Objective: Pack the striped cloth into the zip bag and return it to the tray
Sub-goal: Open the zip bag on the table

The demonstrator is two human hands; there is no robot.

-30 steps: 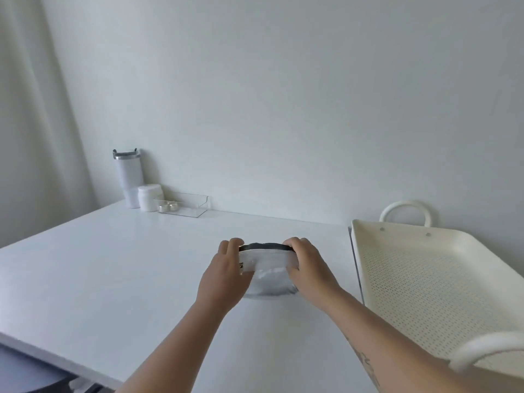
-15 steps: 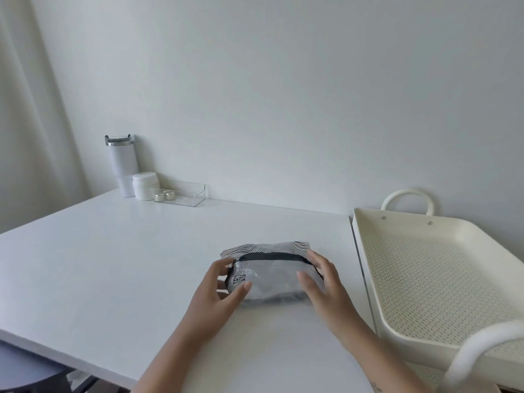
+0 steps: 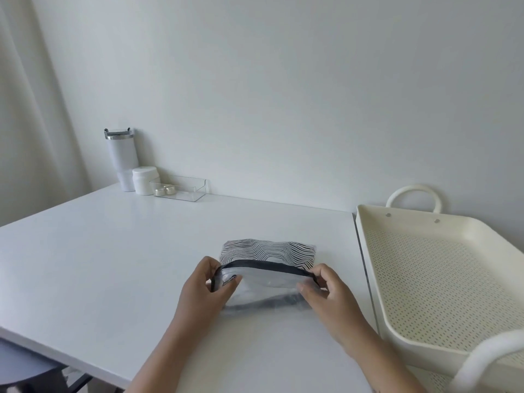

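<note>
Right now you have the zip bag [image 3: 266, 287] lying on the counter [image 3: 113, 251], with one hand at each end of its dark zipper edge. Your left hand [image 3: 202, 293] pinches the left corner, thumb on the clear front and the other fingers [image 3: 208, 266] curled behind it. Your right hand [image 3: 326, 293] grips the right corner the same way. Holding both ends looks meant to keep the mouth stretched and steady, so the soft plastic does not fold in on itself while you work at it.

The striped cloth [image 3: 269, 249] lies folded just behind the zipper line. Its folds show above the dark edge, and whether it is partly inside the mouth or only touching the bag from behind cannot be told from this angle. Judging by that, the packing step is not finished and the zip is not yet closed.

Well apart to your right, off the counter's edge, sits the cream perforated tray [image 3: 397, 222], with nothing in the part that shows. That is where the closed bag belongs.
</note>
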